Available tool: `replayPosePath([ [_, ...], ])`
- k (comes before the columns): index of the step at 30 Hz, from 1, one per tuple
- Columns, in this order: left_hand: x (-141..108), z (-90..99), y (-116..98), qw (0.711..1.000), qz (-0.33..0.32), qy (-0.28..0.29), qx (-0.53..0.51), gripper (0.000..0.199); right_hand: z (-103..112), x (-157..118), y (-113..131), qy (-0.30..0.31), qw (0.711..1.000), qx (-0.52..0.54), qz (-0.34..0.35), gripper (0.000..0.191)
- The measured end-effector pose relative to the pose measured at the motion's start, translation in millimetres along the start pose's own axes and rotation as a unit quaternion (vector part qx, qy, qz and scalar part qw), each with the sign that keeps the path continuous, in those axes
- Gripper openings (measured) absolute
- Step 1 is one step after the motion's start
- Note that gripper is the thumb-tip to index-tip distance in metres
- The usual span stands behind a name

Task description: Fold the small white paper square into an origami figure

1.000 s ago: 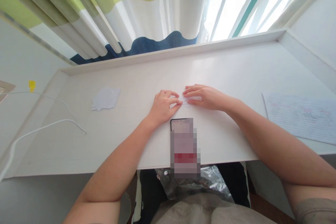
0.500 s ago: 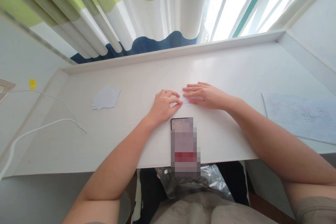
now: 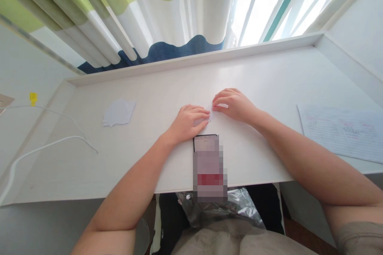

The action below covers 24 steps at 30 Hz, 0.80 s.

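Note:
A small white piece of paper (image 3: 210,116) lies on the white desk, mostly covered by my fingers. My left hand (image 3: 191,121) rests over it with the fingers stretched out and the fingertips near the paper's right part. Just to the right, my right hand (image 3: 230,102) is curled, thumb and fingertips pinched together at the paper's upper edge. A phone (image 3: 206,144), mostly pixelated, lies below the hands near the front of the desk.
Loose white paper pieces (image 3: 119,112) lie at the left. A written, lined sheet (image 3: 344,133) is on the right. A white cable (image 3: 50,142) runs across the left side. Curtains (image 3: 179,12) hang behind the desk's raised back edge. Clear plastic (image 3: 247,209) covers the lap.
My right hand has lifted slightly and curled from flat, spread fingers into a pinch. My left hand has gone from a pinch to fingers laid over the paper.

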<state>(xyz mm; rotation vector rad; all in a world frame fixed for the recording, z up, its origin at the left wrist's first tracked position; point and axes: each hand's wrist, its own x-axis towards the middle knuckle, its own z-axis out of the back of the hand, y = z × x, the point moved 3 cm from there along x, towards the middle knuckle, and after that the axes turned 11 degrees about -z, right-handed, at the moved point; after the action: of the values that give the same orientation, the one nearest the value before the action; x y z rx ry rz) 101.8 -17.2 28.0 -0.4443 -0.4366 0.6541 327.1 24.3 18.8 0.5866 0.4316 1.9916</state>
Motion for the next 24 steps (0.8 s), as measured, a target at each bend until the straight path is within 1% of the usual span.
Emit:
replayPosePath([
  [2,1,0.4,4,1.000,-0.010,-0.008,-0.009,0.026,-1,-1,3,0.009,1.000,0.002,0.009,0.021],
  [6,2,0.7,8,0.999,-0.028,-0.023,-0.008,0.025,-1,-6,14,0.058,0.997,0.032,0.044,0.029],
  [9,1,-0.2,9,0.999,-0.036,-0.023,-0.002,0.024,1,-9,17,0.076,0.995,0.055,0.044,0.025],
  [14,-2,-1.3,13,0.998,-0.067,-0.005,0.010,0.025,1,-8,12,0.084,0.993,0.074,0.030,0.021],
  [18,-5,1.3,13,0.996,-0.087,0.019,0.026,0.027,-1,-7,9,0.082,0.993,0.080,0.023,0.020],
  [24,-6,4.1,10,0.994,-0.078,0.040,0.060,0.026,-2,-7,10,0.078,0.993,0.082,0.015,0.019],
])
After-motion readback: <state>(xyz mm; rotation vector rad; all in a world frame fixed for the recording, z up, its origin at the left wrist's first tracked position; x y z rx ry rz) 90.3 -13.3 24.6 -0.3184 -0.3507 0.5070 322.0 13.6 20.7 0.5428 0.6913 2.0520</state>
